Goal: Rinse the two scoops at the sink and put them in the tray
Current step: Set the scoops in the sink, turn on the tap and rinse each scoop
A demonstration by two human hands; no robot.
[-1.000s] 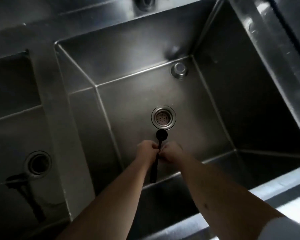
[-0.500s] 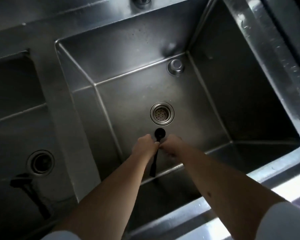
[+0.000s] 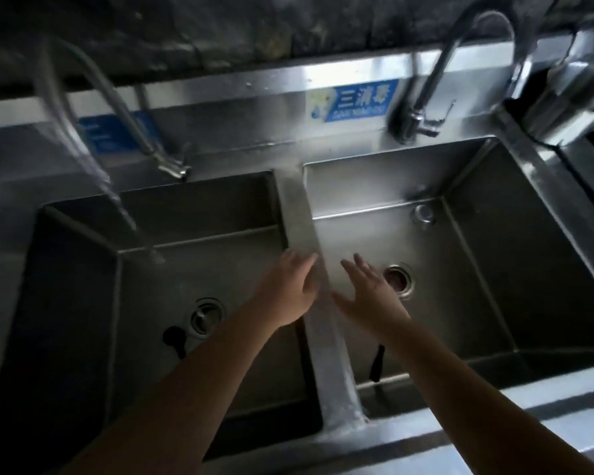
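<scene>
Take the divider (image 3: 302,221) between the two basins as your landmark. Left of it, one black scoop (image 3: 175,339) lies on the left basin (image 3: 83,303) floor, just beside that basin's drain (image 3: 204,315). Your left hand (image 3: 287,289) hovers at the divider's left edge, fingers loose and holding nothing. Your right hand (image 3: 367,296) hangs just right of the divider, fingers spread, empty. Below it, the handle of the second scoop (image 3: 377,363) shows on the right basin (image 3: 511,269) floor; your forearm hides its bowl.
</scene>
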